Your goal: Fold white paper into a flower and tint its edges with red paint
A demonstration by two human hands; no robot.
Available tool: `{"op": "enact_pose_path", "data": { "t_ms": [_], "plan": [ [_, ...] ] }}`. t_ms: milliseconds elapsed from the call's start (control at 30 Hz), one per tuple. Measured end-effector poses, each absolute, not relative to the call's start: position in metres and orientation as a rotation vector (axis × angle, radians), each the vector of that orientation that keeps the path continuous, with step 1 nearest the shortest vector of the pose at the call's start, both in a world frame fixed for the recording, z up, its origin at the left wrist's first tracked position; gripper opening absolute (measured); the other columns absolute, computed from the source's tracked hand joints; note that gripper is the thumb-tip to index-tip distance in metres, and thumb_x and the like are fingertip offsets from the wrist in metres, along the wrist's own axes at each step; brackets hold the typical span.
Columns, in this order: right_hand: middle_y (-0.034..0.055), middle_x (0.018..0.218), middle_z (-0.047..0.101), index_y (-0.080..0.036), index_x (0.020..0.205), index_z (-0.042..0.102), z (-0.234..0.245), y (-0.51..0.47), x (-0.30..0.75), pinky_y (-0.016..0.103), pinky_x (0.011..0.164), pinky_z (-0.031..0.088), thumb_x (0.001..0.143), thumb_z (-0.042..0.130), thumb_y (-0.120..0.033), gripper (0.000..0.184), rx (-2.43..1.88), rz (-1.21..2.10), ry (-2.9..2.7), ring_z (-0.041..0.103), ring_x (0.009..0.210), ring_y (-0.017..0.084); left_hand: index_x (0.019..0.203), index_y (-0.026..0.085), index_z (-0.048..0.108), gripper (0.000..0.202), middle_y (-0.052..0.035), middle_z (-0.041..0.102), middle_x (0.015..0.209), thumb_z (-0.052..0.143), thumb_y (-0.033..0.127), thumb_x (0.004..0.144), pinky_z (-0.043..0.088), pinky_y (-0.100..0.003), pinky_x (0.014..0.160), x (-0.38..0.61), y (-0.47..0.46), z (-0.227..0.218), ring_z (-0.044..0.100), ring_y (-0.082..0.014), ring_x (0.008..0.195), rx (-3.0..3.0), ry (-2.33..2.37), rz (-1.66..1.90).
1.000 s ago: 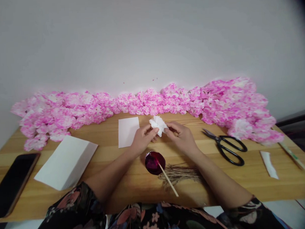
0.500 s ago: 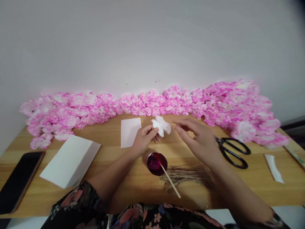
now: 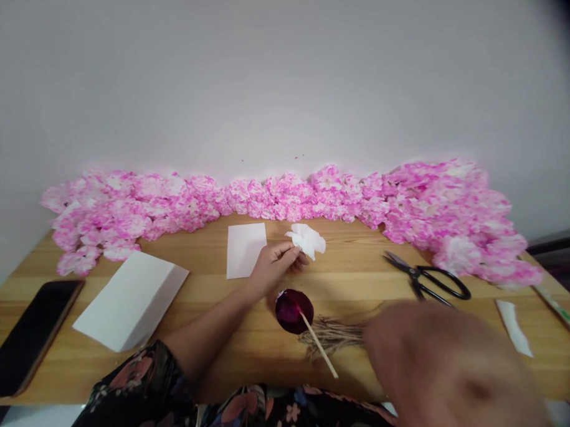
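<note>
A white paper flower (image 3: 308,240) is pinched between the thumb and fingers of my left hand (image 3: 278,263), raised over the middle of the table. Just below that hand stands a small round dish of dark magenta liquid (image 3: 288,312), a wooden stick (image 3: 320,349) leaning in it. My right hand (image 3: 439,357) is a large blur close to the camera at the lower right, its fingers not readable. It partly covers a bundle of thin brown strands (image 3: 336,333) and the handles of the black scissors (image 3: 425,277).
Pink and white paper flowers (image 3: 284,195) line the wall side of the wooden table (image 3: 209,316). Left of my hands are a white paper square (image 3: 244,249), a white block or stack (image 3: 124,300) and a phone (image 3: 37,334). A white strip (image 3: 514,327) lies at the right.
My right hand has drawn back from beside the white flower, toward the camera and lower right, uncovering the scissor blades. My left hand keeps its pinch; the flower has tilted slightly.
</note>
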State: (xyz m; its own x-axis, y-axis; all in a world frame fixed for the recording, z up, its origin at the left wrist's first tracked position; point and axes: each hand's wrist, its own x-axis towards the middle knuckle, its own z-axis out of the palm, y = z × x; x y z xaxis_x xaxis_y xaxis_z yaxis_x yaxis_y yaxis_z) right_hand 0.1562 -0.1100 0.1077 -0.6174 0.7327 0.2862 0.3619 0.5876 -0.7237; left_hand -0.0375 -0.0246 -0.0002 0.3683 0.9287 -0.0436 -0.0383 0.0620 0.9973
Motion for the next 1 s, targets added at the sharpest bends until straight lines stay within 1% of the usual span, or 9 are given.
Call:
{"op": "enact_pose_path", "data": {
  "t_ms": [67, 133, 233, 333, 500, 633, 800, 900, 1000],
  "plan": [
    [-0.0026, 0.067, 0.067, -0.027, 0.075, 0.067, 0.095, -0.087, 0.151, 0.023, 0.048, 0.045, 0.093, 0.052, -0.03, 0.024, -1.082, 0.734, -2.059, 0.06, 0.056, 0.012, 0.073, 0.013, 0.065, 0.034, -0.0035, 0.064, 0.065, 0.052, 0.041, 0.087, 0.046, -0.023, 0.06, -0.037, -0.026, -0.001, 0.058, -0.0122, 0.06, 1.352, 0.95, 0.906],
    [0.0011, 0.073, 0.07, -0.023, 0.077, 0.068, 0.075, -0.066, 0.145, 0.026, 0.057, 0.047, 0.092, 0.053, -0.029, 0.021, -1.309, 0.505, -1.906, 0.064, 0.064, 0.015, 0.074, 0.013, 0.065, 0.032, -0.003, 0.064, 0.065, 0.051, 0.039, 0.088, 0.046, -0.023, 0.06, -0.036, -0.028, -0.003, 0.058, -0.0124, 0.06, 1.418, 0.967, 0.89],
    [0.0045, 0.083, 0.071, -0.02, 0.09, 0.068, 0.046, -0.048, 0.139, 0.029, 0.068, 0.048, 0.093, 0.05, -0.024, 0.018, -1.267, 0.338, -2.046, 0.064, 0.074, 0.018, 0.076, 0.014, 0.064, 0.03, -0.0026, 0.064, 0.066, 0.048, 0.036, 0.09, 0.046, -0.023, 0.061, -0.037, -0.028, -0.005, 0.058, -0.0125, 0.061, 1.532, 0.974, 0.875],
    [0.0069, 0.087, 0.068, -0.018, 0.097, 0.066, 0.032, -0.048, 0.137, 0.029, 0.07, 0.047, 0.094, 0.048, -0.024, 0.018, -1.253, 0.27, -2.155, 0.063, 0.079, 0.019, 0.071, 0.014, 0.06, 0.03, -0.0012, 0.061, 0.065, 0.046, 0.032, 0.091, 0.043, -0.023, 0.062, -0.038, -0.027, -0.005, 0.056, -0.012, 0.062, 1.654, 0.996, 0.885],
    [0.0074, 0.082, 0.067, -0.016, 0.094, 0.066, 0.029, -0.052, 0.136, 0.03, 0.068, 0.045, 0.091, 0.053, -0.025, 0.016, -1.304, 0.172, -2.13, 0.061, 0.077, 0.02, 0.061, 0.015, 0.054, 0.033, 0.0011, 0.055, 0.059, 0.046, 0.027, 0.09, 0.036, -0.022, 0.058, -0.037, -0.027, -0.002, 0.051, -0.0106, 0.06, 1.79, 1.039, 0.907],
    [0.0042, 0.08, 0.069, -0.018, 0.089, 0.068, 0.025, -0.045, 0.139, 0.027, 0.062, 0.044, 0.088, 0.055, -0.024, 0.015, -1.385, 0.525, -1.878, 0.06, 0.068, 0.016, 0.066, 0.014, 0.06, 0.029, -0.0005, 0.06, 0.063, 0.047, 0.027, 0.089, 0.04, -0.022, 0.061, -0.037, -0.028, -0.003, 0.055, -0.0112, 0.061, 1.728, 1.036, 0.913],
    [-0.0027, 0.057, 0.056, -0.016, 0.08, 0.068, 0.02, -0.033, 0.143, 0.023, 0.044, 0.035, 0.08, 0.062, -0.041, 0.026, -1.403, 1.144, -1.412, 0.044, 0.045, 0.009, 0.071, 0.013, 0.063, 0.026, -0.0033, 0.064, 0.067, 0.051, 0.031, 0.086, 0.047, -0.023, 0.06, -0.035, -0.026, -0.005, 0.057, -0.0117, 0.06, 1.402, 1.017, 0.972],
    [-0.0036, 0.056, 0.053, -0.015, 0.076, 0.066, 0.018, -0.032, 0.143, 0.022, 0.043, 0.033, 0.077, 0.065, -0.045, 0.03, -1.374, 1.229, -1.336, 0.041, 0.044, 0.007, 0.071, 0.012, 0.062, 0.026, -0.0032, 0.064, 0.065, 0.053, 0.033, 0.084, 0.047, -0.022, 0.058, -0.034, -0.024, -0.007, 0.057, -0.0114, 0.058, 1.321, 1.004, 0.999],
    [-0.0029, 0.057, 0.056, -0.016, 0.078, 0.067, 0.017, -0.034, 0.14, 0.022, 0.045, 0.035, 0.078, 0.064, -0.043, 0.028, -1.362, 1.163, -1.399, 0.043, 0.046, 0.009, 0.073, 0.013, 0.062, 0.029, -0.003, 0.064, 0.066, 0.053, 0.037, 0.085, 0.047, -0.022, 0.058, -0.034, -0.023, -0.007, 0.057, -0.0114, 0.058, 1.31, 1.019, 1.014]
  ]
}}
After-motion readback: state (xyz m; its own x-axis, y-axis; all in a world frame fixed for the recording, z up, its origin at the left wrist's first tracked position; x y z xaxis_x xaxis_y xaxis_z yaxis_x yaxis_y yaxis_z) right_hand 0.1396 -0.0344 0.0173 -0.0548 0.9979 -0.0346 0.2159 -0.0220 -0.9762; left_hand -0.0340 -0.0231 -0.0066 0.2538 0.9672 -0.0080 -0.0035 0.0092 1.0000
